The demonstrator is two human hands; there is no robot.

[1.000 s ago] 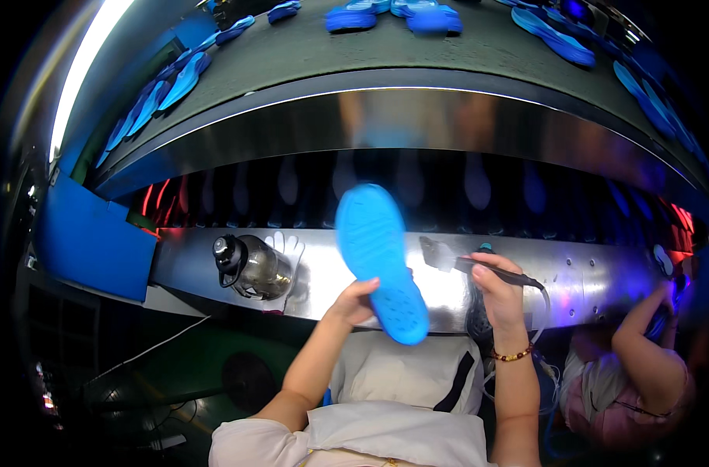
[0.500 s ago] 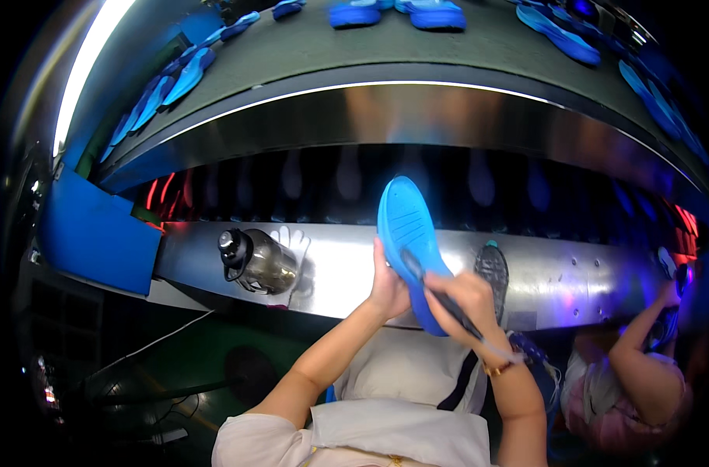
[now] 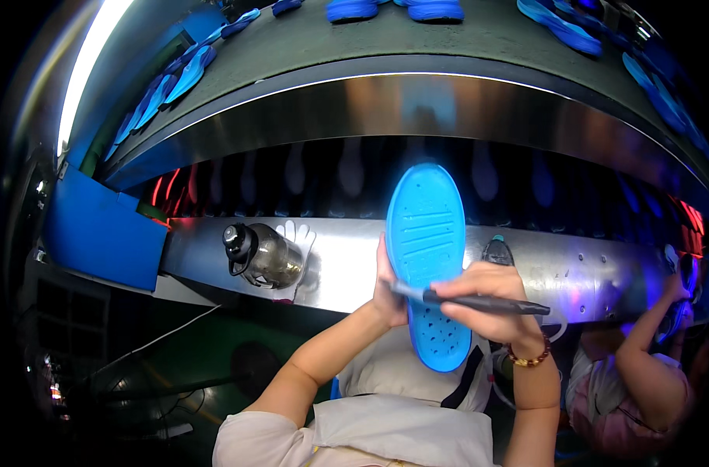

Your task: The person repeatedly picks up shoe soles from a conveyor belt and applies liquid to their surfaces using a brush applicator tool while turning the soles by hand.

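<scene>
A bright blue shoe sole [image 3: 428, 233] is held up before me, its broad side facing me, with raised ridges across the upper part and small holes in the lower part. My left hand [image 3: 388, 288] is closed on its left edge; the fingers behind it are hidden. Over the sole's middle, my right hand [image 3: 486, 300] grips the dark handle of a brush [image 3: 490, 303]. The brush's pale, blurred tip points left, near the sole's left edge; whether it touches the surface I cannot tell.
On the metal ledge [image 3: 339, 272] stand a dark bottle [image 3: 269, 257] and, beside it, a white glove [image 3: 298, 233]. A dark sole [image 3: 497, 251] lies behind my right hand. Blue soles [image 3: 436, 9] ride on the green belt [image 3: 308, 47] above. Another person [image 3: 642, 358] works at right.
The sole has turned to face me more squarely and stands more upright. My right hand has moved right, and the brush has swung from slanting to nearly level.
</scene>
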